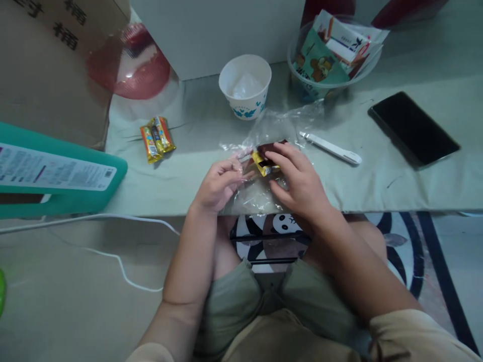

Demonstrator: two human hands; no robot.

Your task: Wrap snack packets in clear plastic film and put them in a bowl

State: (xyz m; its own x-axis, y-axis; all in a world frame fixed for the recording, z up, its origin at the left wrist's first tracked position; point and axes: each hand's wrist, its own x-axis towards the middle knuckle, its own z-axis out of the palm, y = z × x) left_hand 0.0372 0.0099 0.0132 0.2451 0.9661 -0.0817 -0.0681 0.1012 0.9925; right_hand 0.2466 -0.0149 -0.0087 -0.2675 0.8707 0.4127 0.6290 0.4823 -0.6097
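A clear plastic bag lies crumpled at the front of the cloth-covered table. My left hand pinches the bag's left edge between thumb and fingers. On the other side, my right hand curls around small yellow and dark brown wrapped snack packets, its fingertips resting on them over the bag. Whether the packets are inside the bag or on top of it, I cannot tell. More yellow-orange snack packets lie off to the left. Right of the bag rests a white utility knife.
A white paper cup stands behind the bag. At the back right, a clear tub holds several packets. A black phone lies at right. A green jug, a cardboard box and a red-rimmed clear container occupy the left.
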